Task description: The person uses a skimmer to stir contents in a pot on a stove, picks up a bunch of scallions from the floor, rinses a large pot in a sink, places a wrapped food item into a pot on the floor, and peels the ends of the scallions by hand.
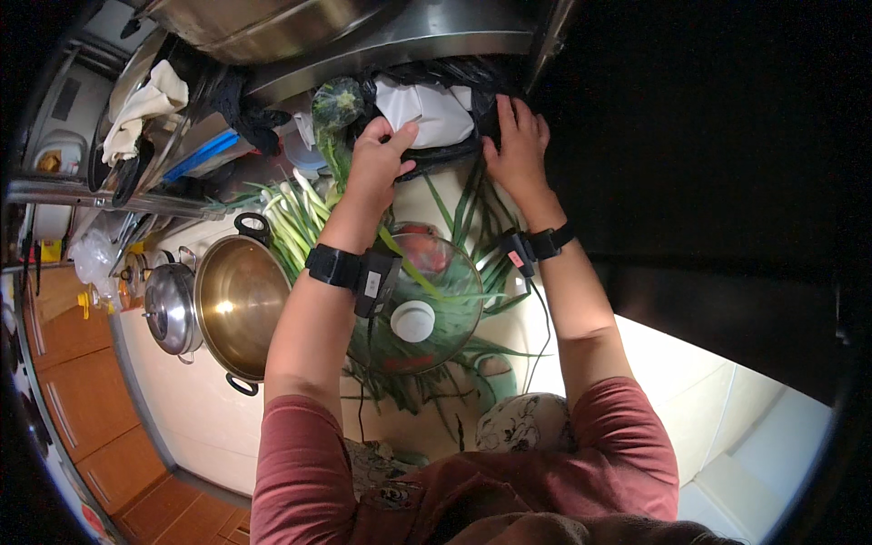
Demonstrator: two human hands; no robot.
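A black plastic bag (439, 161) lies beneath a metal shelf, its mouth spread around a folded white packet (436, 119). With thumb and forefinger my left hand (379, 155) pinches at the bag's left side, the thumb lying against the white packet. My right hand (521, 153) is at the bag's right edge, fingers spread over dark plastic; shadow hides whether they grip it. A long green vegetable in clear film (334, 119) stands left of the bag. Scallions (293, 214) lie beside my left forearm, white ends toward the shelf.
Below my hands, a round glass lid (413, 321) with a white knob lies over green leaves and something red. An uncovered steel pot (240, 306) and a smaller lidded pot (170, 310) stand left. Overhead is the metal shelf edge (409, 51); a dark panel (695, 170) rises at right.
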